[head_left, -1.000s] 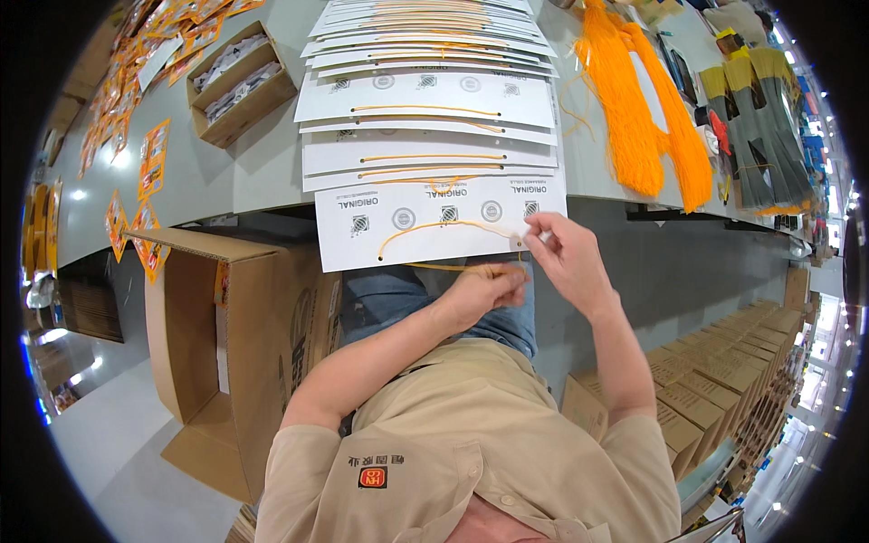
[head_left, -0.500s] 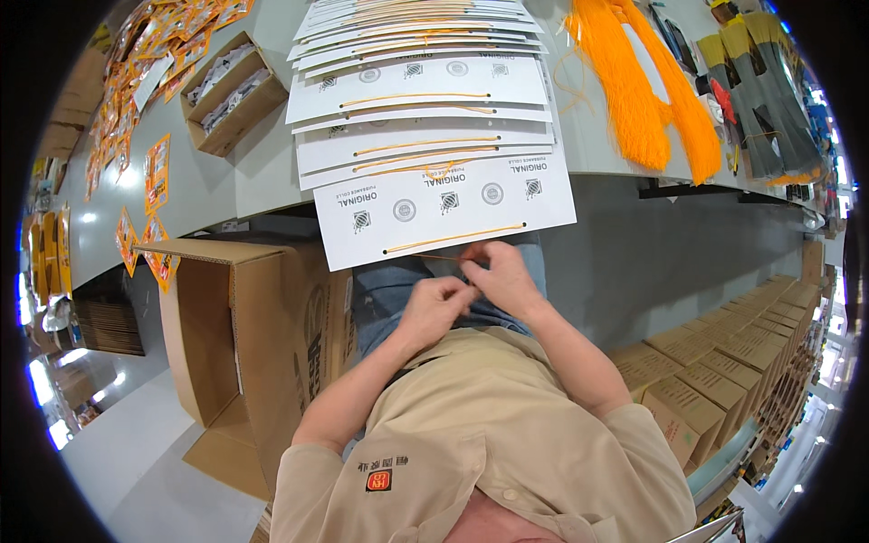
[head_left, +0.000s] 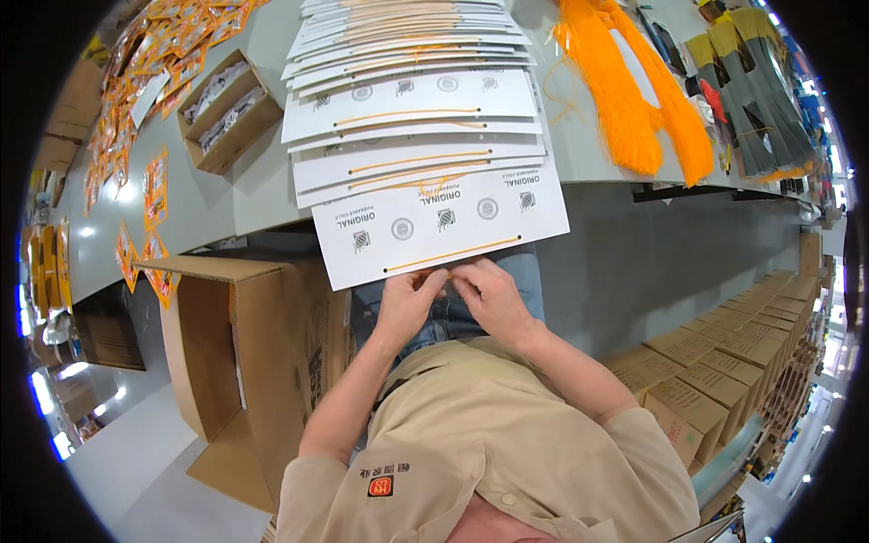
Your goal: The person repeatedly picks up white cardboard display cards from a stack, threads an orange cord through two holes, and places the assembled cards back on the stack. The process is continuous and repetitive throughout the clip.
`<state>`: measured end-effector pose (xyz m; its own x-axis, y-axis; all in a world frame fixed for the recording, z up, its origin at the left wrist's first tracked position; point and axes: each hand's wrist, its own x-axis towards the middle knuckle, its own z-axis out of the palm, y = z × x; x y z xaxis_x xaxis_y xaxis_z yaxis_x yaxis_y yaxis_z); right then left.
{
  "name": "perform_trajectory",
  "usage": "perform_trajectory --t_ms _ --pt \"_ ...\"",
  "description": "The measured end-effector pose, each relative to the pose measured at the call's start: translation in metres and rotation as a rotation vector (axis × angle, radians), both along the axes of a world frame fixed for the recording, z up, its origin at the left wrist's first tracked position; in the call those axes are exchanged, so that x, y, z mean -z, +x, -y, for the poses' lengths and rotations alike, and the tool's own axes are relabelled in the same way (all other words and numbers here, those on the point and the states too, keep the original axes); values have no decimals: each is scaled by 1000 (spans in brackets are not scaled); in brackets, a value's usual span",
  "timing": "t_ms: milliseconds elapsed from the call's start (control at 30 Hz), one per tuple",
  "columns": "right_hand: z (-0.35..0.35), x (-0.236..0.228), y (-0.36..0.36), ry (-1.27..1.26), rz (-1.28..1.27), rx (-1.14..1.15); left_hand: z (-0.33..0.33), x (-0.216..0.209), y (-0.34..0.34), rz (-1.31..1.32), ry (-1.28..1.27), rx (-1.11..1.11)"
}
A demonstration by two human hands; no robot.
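Observation:
A white printed card (head_left: 418, 246) juts over the near edge of the table, with an orange cord (head_left: 453, 254) running between two holes along its near side. Just below that side, my left hand (head_left: 407, 306) and my right hand (head_left: 494, 297) meet, thumbs and fingertips pinched together. A short bit of orange cord shows between the fingertips; the rest is hidden by the fingers and card. Behind lies a long overlapping row of similar white cards (head_left: 412, 101), several with orange cord threaded through them.
Bundles of orange cord (head_left: 625, 136) lie to the right, beside grey-and-yellow bundles (head_left: 756, 100). On the left are a small divided carton (head_left: 213, 158) and many orange packets (head_left: 156, 190). A large open cardboard box (head_left: 281, 317) stands left of my legs. Brown cartons (head_left: 697, 398) line the right.
Both hands have moved closer together, side by side under the card's near edge. My left hand has risen toward the card. The view has shifted slightly.

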<state>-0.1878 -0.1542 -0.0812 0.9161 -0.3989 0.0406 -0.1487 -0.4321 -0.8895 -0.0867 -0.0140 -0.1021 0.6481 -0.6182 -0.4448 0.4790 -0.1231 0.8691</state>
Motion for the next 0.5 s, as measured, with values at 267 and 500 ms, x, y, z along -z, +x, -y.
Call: perform_trajectory --t_ms 267,500 --pt "-7 2 -2 11 129 -139 12 22 -5 -102 -79 -367" --pt "28 35 -31 -42 -20 1 6 -17 -13 -21 -147 -306"
